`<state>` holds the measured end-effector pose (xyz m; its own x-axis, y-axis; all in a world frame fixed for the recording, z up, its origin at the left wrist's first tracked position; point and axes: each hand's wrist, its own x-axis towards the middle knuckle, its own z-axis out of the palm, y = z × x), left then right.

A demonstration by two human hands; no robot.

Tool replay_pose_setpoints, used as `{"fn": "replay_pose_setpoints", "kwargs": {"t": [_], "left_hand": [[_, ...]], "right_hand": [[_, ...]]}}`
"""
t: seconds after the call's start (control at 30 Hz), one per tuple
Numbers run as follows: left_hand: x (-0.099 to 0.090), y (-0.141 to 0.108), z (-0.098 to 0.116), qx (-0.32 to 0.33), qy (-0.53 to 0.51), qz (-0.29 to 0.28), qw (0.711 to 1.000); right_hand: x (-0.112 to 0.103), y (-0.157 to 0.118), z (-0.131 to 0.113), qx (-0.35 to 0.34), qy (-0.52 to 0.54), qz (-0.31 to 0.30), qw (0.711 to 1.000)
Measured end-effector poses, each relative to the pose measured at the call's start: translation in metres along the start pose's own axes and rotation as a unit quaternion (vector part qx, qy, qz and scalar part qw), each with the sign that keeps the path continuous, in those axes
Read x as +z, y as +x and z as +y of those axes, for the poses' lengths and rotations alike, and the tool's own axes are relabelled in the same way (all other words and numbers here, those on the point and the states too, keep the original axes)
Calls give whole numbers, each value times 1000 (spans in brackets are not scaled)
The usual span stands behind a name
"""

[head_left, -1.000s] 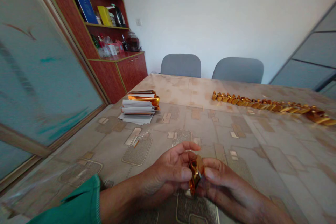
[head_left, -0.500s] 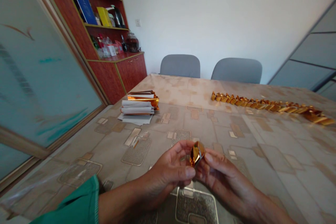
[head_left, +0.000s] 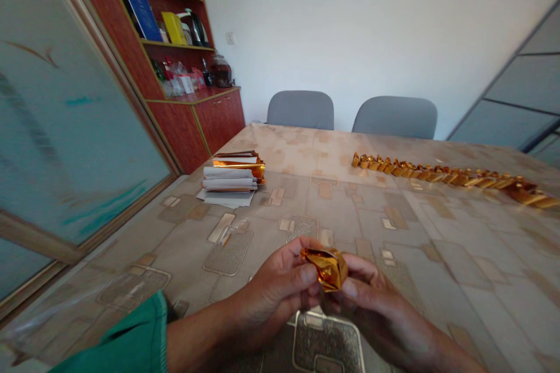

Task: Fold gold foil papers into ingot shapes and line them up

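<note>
Patterned in beige, the counter extends beneath my left fingers and right fingers, which grip opposite sides of the gold foil piece between them, now turned crosswise from upright, suggesting its handling is unfinished.

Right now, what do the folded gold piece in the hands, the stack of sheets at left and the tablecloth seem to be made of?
Folded gold piece: thin foil or metallic paper, shiny; sharp creases and bright glints.
Stack of sheets: likely foil-faced paper, since matte white and glossy gold surfaces both show.
Tablecloth: perhaps plastic or vinyl, slightly glossy, judging by its sheen.
</note>
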<state>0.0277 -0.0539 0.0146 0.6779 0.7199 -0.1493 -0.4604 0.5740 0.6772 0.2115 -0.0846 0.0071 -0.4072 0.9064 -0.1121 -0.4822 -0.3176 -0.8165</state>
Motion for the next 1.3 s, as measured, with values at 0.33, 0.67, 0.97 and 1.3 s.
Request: {"fn": "replay_pose_setpoints", "kwargs": {"t": [0.33,0.67,0.97,1.3], "left_hand": [[-4,2,1,-4,11,11,1000],[1,-2,6,-26,-7,-12,1000],[-4,1,6,-45,-20,-25,998],[-6,0,2,-28,0,-7,1000]], "right_hand": [[-3,1,-2,50,8,10,999],[-4,0,-3,70,26,-22,997],[3,1,-2,70,45,-25,996],[-5,3,3,55,66,-9,996]]}}
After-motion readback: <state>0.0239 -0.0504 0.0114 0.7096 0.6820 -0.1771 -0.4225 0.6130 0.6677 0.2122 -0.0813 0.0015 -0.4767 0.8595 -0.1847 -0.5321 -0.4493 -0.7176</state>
